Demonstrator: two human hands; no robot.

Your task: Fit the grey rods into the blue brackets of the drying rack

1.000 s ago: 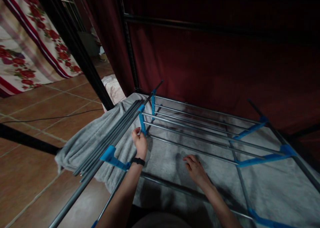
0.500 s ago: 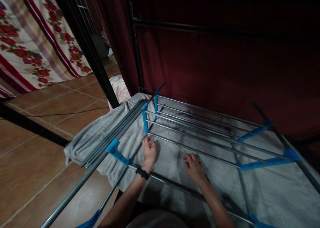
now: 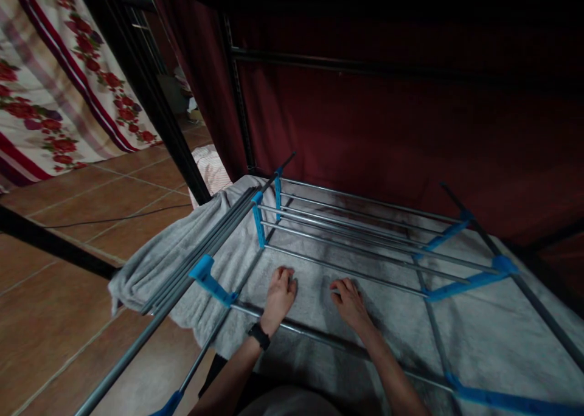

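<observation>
My left hand (image 3: pixel 280 295), with a dark band on its wrist, hovers over the grey blanket (image 3: pixel 310 294) with fingers loosely bent and nothing in them. To its right is my right hand (image 3: pixel 349 304), also bare, its fingers slightly curled and apart. Both hands are inside a partly assembled metal rack, between the near crossbar (image 3: pixel 301 329) and the far group of rods (image 3: pixel 347 267). Blue plastic brackets join the rods; one left bracket (image 3: pixel 212 281) is close to my left hand. Long side tubes (image 3: pixel 168 309) run along the rack's left.
A bundle of loose grey rods (image 3: pixel 201 252) lies on the blanket at the left. Black bed-frame posts (image 3: pixel 141 93) stand at the left, with a dark red curtain (image 3: pixel 387 130) behind. Tiled floor (image 3: pixel 59 306) and a floral cloth (image 3: pixel 68 87) are further left.
My left hand has moved away from the bracket and rod end, rightward and nearer to my right hand. The right hand stays almost in place. The camera view has shifted slightly.
</observation>
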